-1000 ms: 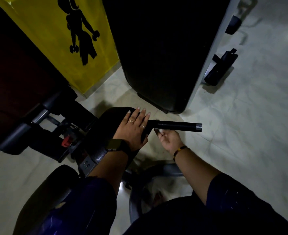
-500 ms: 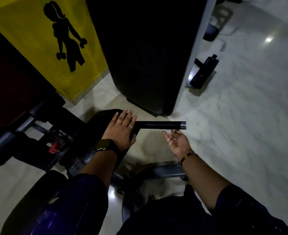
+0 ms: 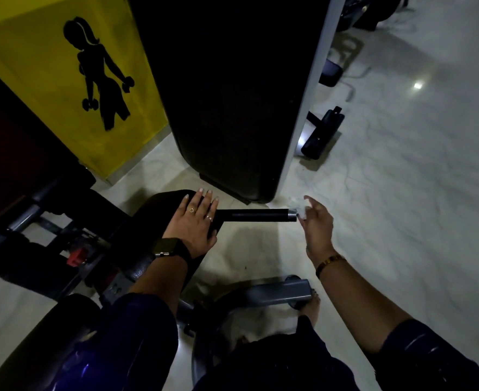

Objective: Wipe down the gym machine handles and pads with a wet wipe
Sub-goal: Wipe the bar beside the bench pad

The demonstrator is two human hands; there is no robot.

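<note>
The left hand (image 3: pixel 193 224) lies palm down on the black pad (image 3: pixel 153 210), its fingers straight and close together, with a watch (image 3: pixel 166 246) on the wrist. Beside that hand a black handle (image 3: pixel 255 215) runs out to the right and ends in a grey metal cap. The right hand (image 3: pixel 318 224) is at the cap, its fingers bent around a crumpled white wipe (image 3: pixel 300 211) that touches the handle's end. The forefinger sticks up. A pale marble floor (image 3: pixel 401 193) lies below.

A yellow wall panel (image 3: pixel 49 80) with a black painted silhouette of a dumbbell lifter (image 3: pixel 103 77) stands upper left. Just beside it, a tall black machine housing (image 3: pixel 232 94) rises from the pale marbled floor (image 3: pixel 401 193).
</note>
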